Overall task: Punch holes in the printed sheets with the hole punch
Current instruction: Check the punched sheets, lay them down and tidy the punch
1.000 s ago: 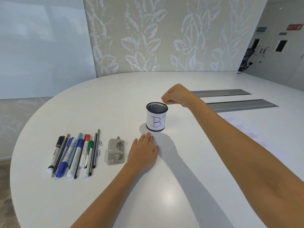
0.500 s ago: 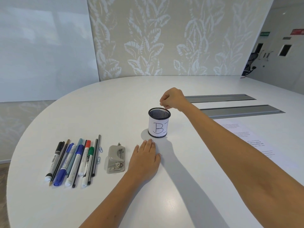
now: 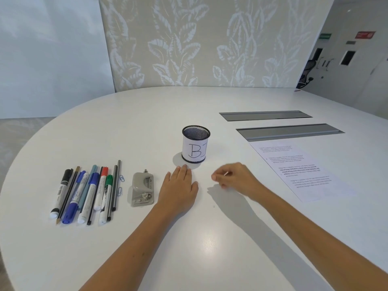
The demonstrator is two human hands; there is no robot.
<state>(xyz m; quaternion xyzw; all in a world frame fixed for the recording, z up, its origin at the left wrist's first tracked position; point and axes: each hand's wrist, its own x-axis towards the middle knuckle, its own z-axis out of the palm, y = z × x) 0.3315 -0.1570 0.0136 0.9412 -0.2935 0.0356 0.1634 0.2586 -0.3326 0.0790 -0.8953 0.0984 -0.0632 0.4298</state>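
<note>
One hole punch (image 3: 143,189) lies on the white table (image 3: 210,248), between the row of writing tools (image 3: 86,192) on its left and the left hand (image 3: 178,186) just beside it on the right. The punch is grey metal with a rounded lever on top, a small knob at its far end and a flat base plate at its near end showing rivets and fittings. It is untouched by either hand.

Printed sheets (image 3: 298,171): one stack lies flat at the right side of the table, well apart from the punch; the number of sheets cannot be told. The visible page carries several paragraphs of black text, some in bold.

The row of writing tools numbers roughly ten markers, pens and pencils, laid side by side. Two paper clips (image 3: 121,183) lie at the right edge of the row. One black mesh cup (image 3: 195,144) stands upright beyond the hands, wrapped in a paper label marked "B". Two grey cable hatches (image 3: 289,132) are set into the tabletop.

The left hand rests flat, palm down, fingers extended, holding nothing. The right hand (image 3: 233,178) hovers loosely curled just above the table; whether it pinches something cannot be told.
</note>
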